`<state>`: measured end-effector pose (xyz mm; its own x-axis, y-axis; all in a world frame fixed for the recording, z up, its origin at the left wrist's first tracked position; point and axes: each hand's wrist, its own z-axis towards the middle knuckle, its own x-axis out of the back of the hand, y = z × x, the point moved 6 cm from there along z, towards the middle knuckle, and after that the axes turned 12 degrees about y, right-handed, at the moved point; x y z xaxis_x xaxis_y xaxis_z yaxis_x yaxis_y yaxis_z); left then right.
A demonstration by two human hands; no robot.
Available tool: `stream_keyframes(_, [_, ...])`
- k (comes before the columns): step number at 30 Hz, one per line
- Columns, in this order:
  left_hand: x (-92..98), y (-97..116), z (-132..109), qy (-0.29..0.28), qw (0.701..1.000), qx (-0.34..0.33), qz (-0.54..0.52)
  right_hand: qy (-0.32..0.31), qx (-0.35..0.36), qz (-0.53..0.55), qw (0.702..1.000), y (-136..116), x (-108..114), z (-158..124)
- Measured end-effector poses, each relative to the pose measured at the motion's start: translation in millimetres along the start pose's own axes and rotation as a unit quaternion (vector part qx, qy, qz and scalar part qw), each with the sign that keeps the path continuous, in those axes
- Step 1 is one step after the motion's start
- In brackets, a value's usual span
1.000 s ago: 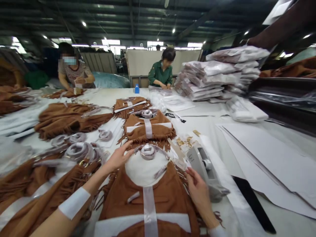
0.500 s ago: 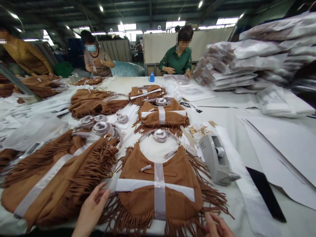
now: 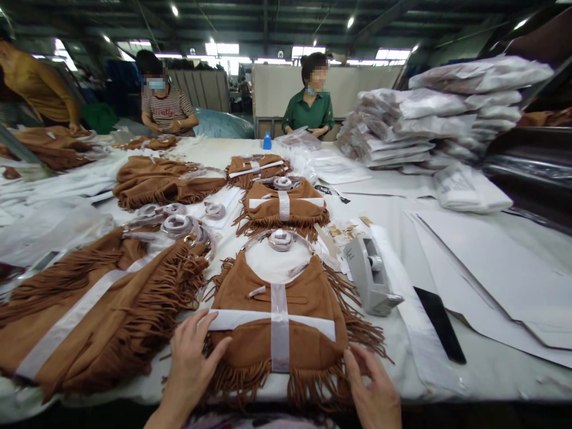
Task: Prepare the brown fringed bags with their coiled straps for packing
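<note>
A brown fringed suede bag lies flat at the table's front edge, crossed by white paper bands and topped by a wrapped handle coil. My left hand rests with spread fingers on the bag's lower left fringe. My right hand lies with fingers apart on the fringe at the lower right. Neither hand holds anything.
A grey tape dispenser stands right of the bag, with a black strip and white paper sheets beyond. More fringed bags lie left and behind. Stacked plastic-wrapped packs sit far right. Three people work across the table.
Both hands have drawn back from the bag's top to its bottom fringe near the table edge. The view has pulled back and now shows the whole bag.
</note>
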<state>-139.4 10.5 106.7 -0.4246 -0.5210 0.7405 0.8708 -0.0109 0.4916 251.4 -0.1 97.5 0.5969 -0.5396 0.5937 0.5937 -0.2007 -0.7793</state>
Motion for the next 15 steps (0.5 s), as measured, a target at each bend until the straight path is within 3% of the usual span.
stream_keyframes(3, [-23.4, 2.4, 2.5, -0.005, 1.0, -0.01, 0.023, 0.043, 0.096, -0.003, 0.994, -14.5, -16.8, 13.5])
stream_keyframes(6, [-44.9, -1.8, 1.9, -0.009, 1.0, 0.003, -0.022, 0.062, 0.127, -0.012, 0.99, -6.3, -41.1, 20.4])
stream_keyframes(9, [-52.0, -13.8, 2.7, -0.005, 0.996, 0.047, -0.071, 0.04, 0.102, 0.004, 0.994, 9.7, -54.0, 22.3])
stream_keyframes(11, [-47.6, -27.1, 2.8, 0.005, 0.992, 0.09, -0.089, 0.045, 0.077, 0.004, 0.996, 16.7, -46.0, 20.2])
stream_keyframes(13, [-41.5, -45.8, -0.8, 0.005, 0.98, 0.161, -0.114, 0.057, 0.026, 0.007, 0.998, 22.3, -31.4, 15.0])
stream_keyframes(15, [-41.4, -65.3, -9.8, -0.025, 0.952, 0.258, -0.164, 0.025, -0.05, 0.046, 0.997, 26.3, -27.2, 8.5])
